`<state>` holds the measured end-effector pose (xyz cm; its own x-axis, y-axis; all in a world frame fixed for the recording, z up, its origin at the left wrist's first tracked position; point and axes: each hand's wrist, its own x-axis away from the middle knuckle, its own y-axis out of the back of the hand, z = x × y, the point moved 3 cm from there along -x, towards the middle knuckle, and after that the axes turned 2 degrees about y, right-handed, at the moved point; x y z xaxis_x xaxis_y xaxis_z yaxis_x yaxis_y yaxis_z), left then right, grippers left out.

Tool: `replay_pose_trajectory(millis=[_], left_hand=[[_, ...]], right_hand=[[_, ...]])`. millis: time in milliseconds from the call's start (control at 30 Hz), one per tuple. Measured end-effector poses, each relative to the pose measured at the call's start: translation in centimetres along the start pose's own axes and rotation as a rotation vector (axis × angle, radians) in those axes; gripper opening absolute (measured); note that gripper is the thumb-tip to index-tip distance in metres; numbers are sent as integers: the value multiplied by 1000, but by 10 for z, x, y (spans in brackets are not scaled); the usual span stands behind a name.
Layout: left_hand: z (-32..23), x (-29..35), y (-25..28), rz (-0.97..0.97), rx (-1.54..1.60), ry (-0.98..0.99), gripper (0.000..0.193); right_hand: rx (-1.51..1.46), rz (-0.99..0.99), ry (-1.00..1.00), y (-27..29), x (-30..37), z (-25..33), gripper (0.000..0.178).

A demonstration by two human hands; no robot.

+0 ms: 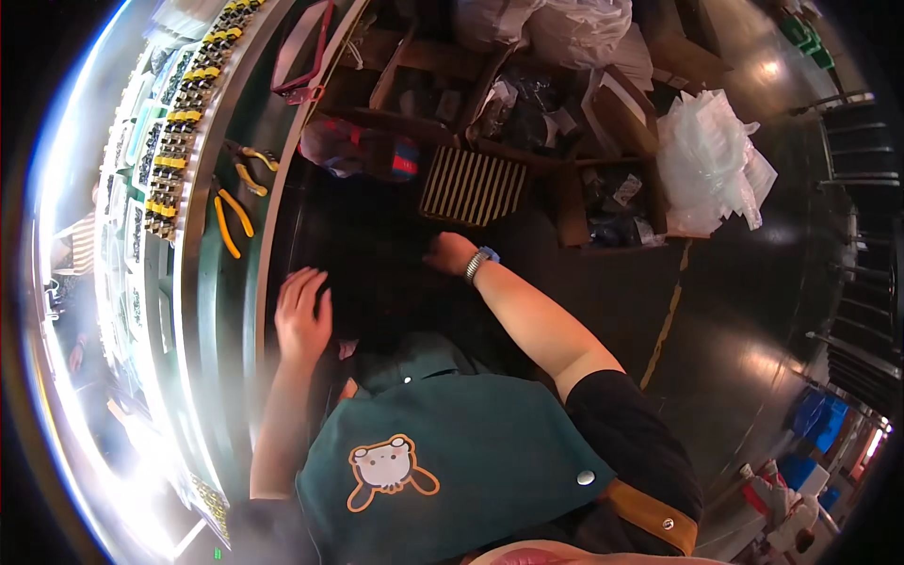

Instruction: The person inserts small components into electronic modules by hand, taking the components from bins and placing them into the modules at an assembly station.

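My left hand (pixel 303 315) is held beside the metal edge of the workbench (pixel 266 217), its fingers stretched out and the thumb apart, with nothing in it. Farther forward and to the right is my right hand (pixel 452 252), below a metal watch band (pixel 476 266). Its fingers curl inward in shadow; what they hold, if anything, is hidden. Just beyond that hand stands a striped, flat-topped piece (pixel 474 186). On the bench lie yellow-handled pliers (pixel 228 222) and a second pair of yellow-handled pliers (pixel 250 171).
Open cardboard boxes (pixel 612 202) with dark bagged parts stand ahead. A bundle of clear plastic bags (pixel 713 160) hangs over the right side. Rows of black-and-yellow parts (pixel 174 141) line the bench's left. A red-framed holder (pixel 303 56) sits at its far end.
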<state>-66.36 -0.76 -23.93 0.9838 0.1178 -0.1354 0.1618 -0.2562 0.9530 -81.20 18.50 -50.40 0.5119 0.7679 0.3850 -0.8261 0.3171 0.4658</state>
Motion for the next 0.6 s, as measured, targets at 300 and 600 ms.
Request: replay_pose_trajectory(millis=[300, 600], left_hand=[[76, -116, -290, 164, 27, 342, 60], [141, -171, -412, 519, -101, 507, 34]], right_hand=[[-95, 4, -33, 14, -41, 7, 39], [-331, -62, -197, 58, -25, 5, 31]])
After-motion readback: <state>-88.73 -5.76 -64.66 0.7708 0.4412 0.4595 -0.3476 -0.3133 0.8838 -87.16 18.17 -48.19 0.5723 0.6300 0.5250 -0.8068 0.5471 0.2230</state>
